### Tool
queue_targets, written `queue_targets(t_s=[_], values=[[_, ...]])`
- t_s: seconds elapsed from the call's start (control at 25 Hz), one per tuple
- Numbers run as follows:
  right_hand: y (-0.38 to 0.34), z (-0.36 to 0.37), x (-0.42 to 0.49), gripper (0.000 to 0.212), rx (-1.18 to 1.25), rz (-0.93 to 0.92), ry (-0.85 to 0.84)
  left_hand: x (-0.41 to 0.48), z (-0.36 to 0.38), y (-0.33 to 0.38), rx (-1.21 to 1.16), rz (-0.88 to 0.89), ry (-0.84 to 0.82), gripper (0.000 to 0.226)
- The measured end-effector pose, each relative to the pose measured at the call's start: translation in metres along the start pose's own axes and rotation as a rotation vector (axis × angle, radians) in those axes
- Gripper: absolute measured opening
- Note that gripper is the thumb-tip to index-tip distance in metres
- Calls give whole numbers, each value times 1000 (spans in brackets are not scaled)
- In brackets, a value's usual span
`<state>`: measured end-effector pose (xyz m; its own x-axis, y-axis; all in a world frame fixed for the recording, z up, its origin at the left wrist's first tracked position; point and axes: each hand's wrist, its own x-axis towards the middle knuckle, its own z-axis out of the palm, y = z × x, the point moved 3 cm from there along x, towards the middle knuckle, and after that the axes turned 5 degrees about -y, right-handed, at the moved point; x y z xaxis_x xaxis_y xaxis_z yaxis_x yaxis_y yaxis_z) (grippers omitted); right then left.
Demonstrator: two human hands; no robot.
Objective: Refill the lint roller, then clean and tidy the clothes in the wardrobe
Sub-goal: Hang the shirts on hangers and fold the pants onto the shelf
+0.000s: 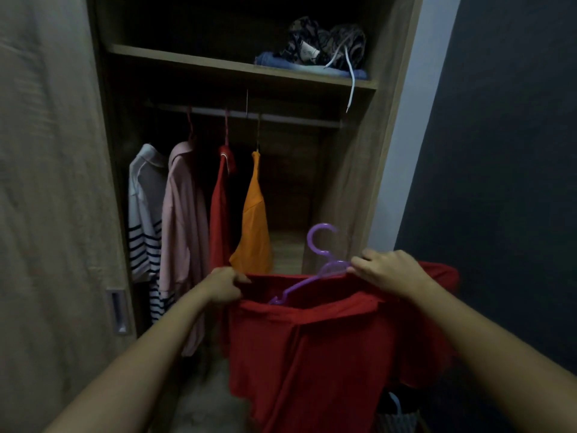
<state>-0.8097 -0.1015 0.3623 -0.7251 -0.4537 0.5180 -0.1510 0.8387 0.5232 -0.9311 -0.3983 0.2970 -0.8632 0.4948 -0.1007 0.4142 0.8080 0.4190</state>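
A red shirt (318,354) hangs in front of me, held up at its top edge by both hands. My left hand (223,285) pinches its left shoulder. My right hand (387,271) grips its right shoulder together with the arm of a purple hanger (315,270), whose hook points up and whose left arm dips inside the shirt's neck opening. In the open wardrobe behind, a striped white shirt (145,214), a pink shirt (182,232), a second red shirt (220,207) and an orange top (254,220) hang from the rail (281,117). No lint roller is in view.
The wardrobe's sliding door (53,198) stands at the left with a metal recessed handle (118,310). A shelf (218,65) above the rail carries a pile of folded clothes (321,46) with a white cord dangling. A dark wall is on the right. A basket (396,414) sits low right.
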Motion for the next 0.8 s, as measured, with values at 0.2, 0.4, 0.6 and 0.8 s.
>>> queue_targets(t_s=[0.2, 0.4, 0.6, 0.8], values=[[-28, 9, 22, 34, 476, 477, -150, -36, 11, 83, 201, 482, 484, 38], [-22, -9, 15, 30, 659, 391, -43, -36, -29, 30, 140, 313, 640, 62], [-2, -5, 12, 47, 746, 412, -105, -34, -42, 11, 7, 369, 632, 51], [12, 32, -7, 20, 821, 450, -311, -29, -42, -9, -9, 232, 629, 56]])
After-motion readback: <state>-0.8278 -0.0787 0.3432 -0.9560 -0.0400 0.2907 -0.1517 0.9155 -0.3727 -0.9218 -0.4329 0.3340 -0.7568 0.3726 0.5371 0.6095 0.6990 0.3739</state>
